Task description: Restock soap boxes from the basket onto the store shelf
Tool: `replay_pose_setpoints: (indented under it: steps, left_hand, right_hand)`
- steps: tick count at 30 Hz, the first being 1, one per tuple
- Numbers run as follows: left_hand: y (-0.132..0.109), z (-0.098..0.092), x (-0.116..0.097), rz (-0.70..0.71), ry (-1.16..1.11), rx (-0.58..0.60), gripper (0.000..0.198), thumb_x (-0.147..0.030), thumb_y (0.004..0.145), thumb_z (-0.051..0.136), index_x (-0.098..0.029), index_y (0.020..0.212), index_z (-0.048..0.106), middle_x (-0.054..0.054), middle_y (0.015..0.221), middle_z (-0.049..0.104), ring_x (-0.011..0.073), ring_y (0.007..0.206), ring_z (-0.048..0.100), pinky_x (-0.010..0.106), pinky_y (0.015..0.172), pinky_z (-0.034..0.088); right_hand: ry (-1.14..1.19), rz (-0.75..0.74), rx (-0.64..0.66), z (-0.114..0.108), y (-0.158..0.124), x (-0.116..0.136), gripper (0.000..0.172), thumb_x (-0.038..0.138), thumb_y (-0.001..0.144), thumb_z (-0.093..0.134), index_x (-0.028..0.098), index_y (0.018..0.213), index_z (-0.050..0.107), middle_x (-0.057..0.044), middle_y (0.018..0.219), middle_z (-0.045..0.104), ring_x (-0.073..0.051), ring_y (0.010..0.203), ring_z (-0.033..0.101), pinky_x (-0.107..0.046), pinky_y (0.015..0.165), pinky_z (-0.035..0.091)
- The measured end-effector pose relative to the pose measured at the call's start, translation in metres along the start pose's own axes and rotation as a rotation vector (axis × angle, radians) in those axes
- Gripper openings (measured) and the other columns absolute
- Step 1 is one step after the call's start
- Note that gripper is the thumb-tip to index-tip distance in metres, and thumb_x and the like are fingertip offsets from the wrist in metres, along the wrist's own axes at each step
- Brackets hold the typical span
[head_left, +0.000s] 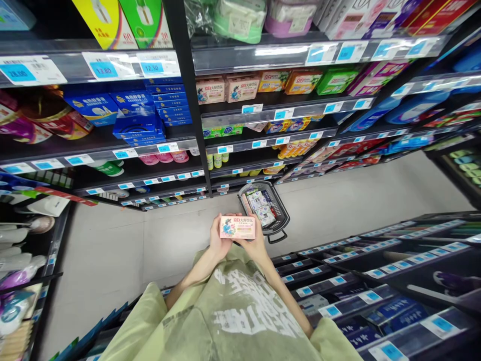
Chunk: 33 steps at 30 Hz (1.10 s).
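A small pink box [237, 227] with a cartoon print is held level in front of my chest, above the floor. My left hand [218, 239] grips its left end, fingers curled round the edge. My right hand [257, 243] grips the right end and underside the same way. Just beyond the box a dark shopping basket [278, 219] stands on the floor, holding several small packs. Two matching pink boxes [226, 89] stand on the shelf ahead at upper centre.
Dark shelving with blue price tags fills the view ahead and runs off to the right. More shelves [376, 281] lie behind me at lower right. A rack of hanging goods [22, 240] is at the left. Pale floor [112, 245] shows between them.
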<state>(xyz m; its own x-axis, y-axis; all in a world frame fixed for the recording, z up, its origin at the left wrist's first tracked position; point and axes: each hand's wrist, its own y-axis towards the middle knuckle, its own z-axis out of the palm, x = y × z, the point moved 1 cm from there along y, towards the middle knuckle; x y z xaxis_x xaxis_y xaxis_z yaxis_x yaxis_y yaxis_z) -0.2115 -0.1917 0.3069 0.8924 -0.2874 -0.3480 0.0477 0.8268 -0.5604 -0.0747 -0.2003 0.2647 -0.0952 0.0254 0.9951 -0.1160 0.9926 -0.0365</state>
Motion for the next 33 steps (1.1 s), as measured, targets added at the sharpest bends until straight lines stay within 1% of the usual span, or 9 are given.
replay_pose_setpoints:
  steps: [4, 9, 13, 17, 21, 24, 29, 33]
  left_hand:
    - [0.0002, -0.0014, -0.0002, 0.007, -0.008, -0.023, 0.034, -0.044, 0.085, 0.061, -0.012, 0.084, 0.073, 0.012, 0.097, 0.078, 0.0297, 0.102, 0.072, 0.040, 0.098, 0.053]
    - [0.0010, -0.0038, -0.0009, 0.008, 0.001, -0.043, 0.037, -0.045, 0.087, 0.058, -0.011, 0.086, 0.074, 0.012, 0.096, 0.079, 0.0306, 0.104, 0.072, 0.041, 0.098, 0.053]
    - [0.0017, -0.0067, -0.0016, 0.004, -0.001, -0.049, 0.038, -0.044, 0.089, 0.056, -0.011, 0.087, 0.074, 0.012, 0.097, 0.079, 0.0294, 0.101, 0.073, 0.040, 0.099, 0.053]
    - [0.0023, -0.0091, -0.0010, 0.008, -0.011, -0.059, 0.039, -0.045, 0.090, 0.055, -0.011, 0.087, 0.074, 0.012, 0.097, 0.079, 0.0284, 0.098, 0.074, 0.039, 0.099, 0.053]
    - [0.0023, -0.0099, 0.0018, 0.023, -0.021, -0.069, 0.039, -0.045, 0.089, 0.055, -0.011, 0.087, 0.074, 0.012, 0.097, 0.079, 0.0292, 0.100, 0.073, 0.040, 0.099, 0.053]
    - [0.0017, -0.0090, 0.0037, 0.028, -0.023, -0.089, 0.039, -0.045, 0.089, 0.055, -0.011, 0.087, 0.074, 0.012, 0.098, 0.079, 0.0296, 0.101, 0.073, 0.040, 0.099, 0.053]
    - [0.0013, -0.0062, 0.0035, 0.021, -0.012, -0.118, 0.039, -0.044, 0.090, 0.053, -0.011, 0.087, 0.074, 0.012, 0.095, 0.079, 0.0300, 0.101, 0.074, 0.040, 0.098, 0.054]
    - [0.0025, -0.0065, 0.0038, 0.017, -0.007, -0.122, 0.040, -0.044, 0.090, 0.053, -0.011, 0.087, 0.075, 0.012, 0.095, 0.079, 0.0306, 0.101, 0.074, 0.041, 0.097, 0.055]
  right_hand:
    - [-0.005, -0.002, 0.005, 0.0027, 0.0004, 0.0003, 0.094, 0.035, 0.067, 0.089, 0.027, 0.146, 0.038, -0.011, 0.137, 0.061, -0.027, 0.122, 0.062, -0.041, 0.105, 0.051]
    - [-0.026, 0.012, 0.009, 0.0061, -0.0001, 0.0008, 0.098, 0.035, 0.068, 0.089, 0.027, 0.149, 0.034, -0.012, 0.136, 0.062, -0.027, 0.124, 0.062, -0.041, 0.107, 0.050]
    - [-0.036, 0.032, 0.021, 0.0082, -0.0009, -0.0003, 0.097, 0.033, 0.070, 0.088, 0.026, 0.150, 0.033, -0.012, 0.134, 0.065, -0.027, 0.122, 0.063, -0.042, 0.105, 0.051]
    - [-0.038, 0.026, 0.026, 0.0080, 0.0006, -0.0005, 0.094, 0.033, 0.070, 0.087, 0.025, 0.147, 0.036, -0.012, 0.132, 0.065, -0.027, 0.119, 0.065, -0.041, 0.103, 0.053]
    - [-0.025, -0.009, 0.022, 0.0052, 0.0029, 0.0022, 0.090, 0.033, 0.067, 0.090, 0.025, 0.143, 0.041, -0.011, 0.133, 0.064, -0.026, 0.119, 0.065, -0.038, 0.100, 0.056]
    - [-0.023, -0.026, 0.027, 0.0040, 0.0032, 0.0043, 0.089, 0.033, 0.067, 0.090, 0.026, 0.142, 0.042, -0.011, 0.135, 0.062, -0.025, 0.121, 0.064, -0.037, 0.100, 0.055]
    - [-0.046, -0.027, 0.026, 0.0059, 0.0017, 0.0037, 0.093, 0.034, 0.070, 0.088, 0.025, 0.147, 0.036, -0.013, 0.140, 0.059, -0.026, 0.126, 0.061, -0.039, 0.104, 0.053]
    - [-0.052, 0.002, 0.047, 0.0062, 0.0013, 0.0016, 0.096, 0.035, 0.071, 0.087, 0.026, 0.150, 0.032, -0.013, 0.141, 0.058, -0.026, 0.127, 0.060, -0.039, 0.106, 0.052]
